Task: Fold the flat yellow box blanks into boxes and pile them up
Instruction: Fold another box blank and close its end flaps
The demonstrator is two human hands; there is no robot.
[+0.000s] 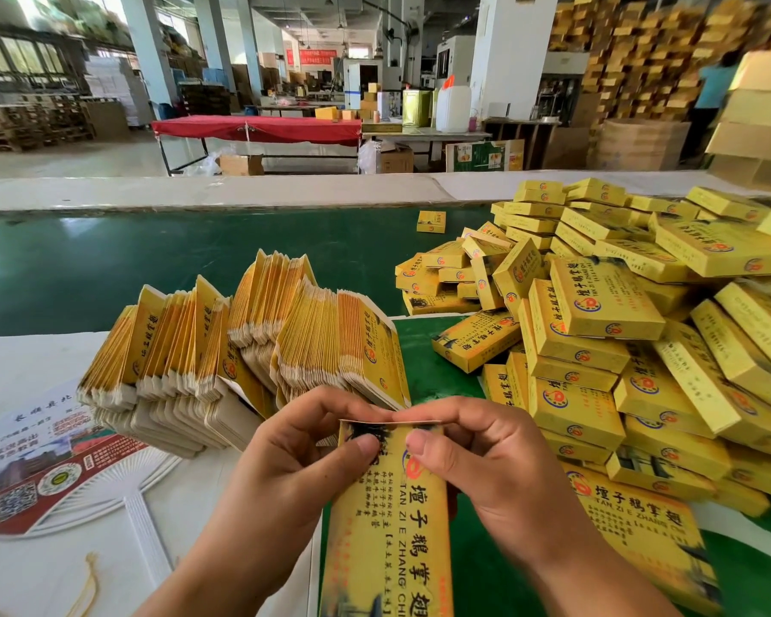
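Observation:
A yellow box blank (388, 527) with black and red print stands lengthwise in front of me. My left hand (294, 460) pinches its far end from the left, thumb on the printed face. My right hand (486, 465) pinches the same end from the right. A thick fanned stack of flat yellow blanks (250, 336) stands on edge just beyond my hands. Folded yellow boxes (619, 313) lie heaped at the right, and one more folded box (642, 527) lies under my right wrist.
A green conveyor belt (152, 260) runs across behind the blanks, with one small yellow box (431, 221) lying on it. A printed round paper fan (50, 474) lies at the left on the white table. Beyond are a red-covered table (259, 129) and stacked cartons.

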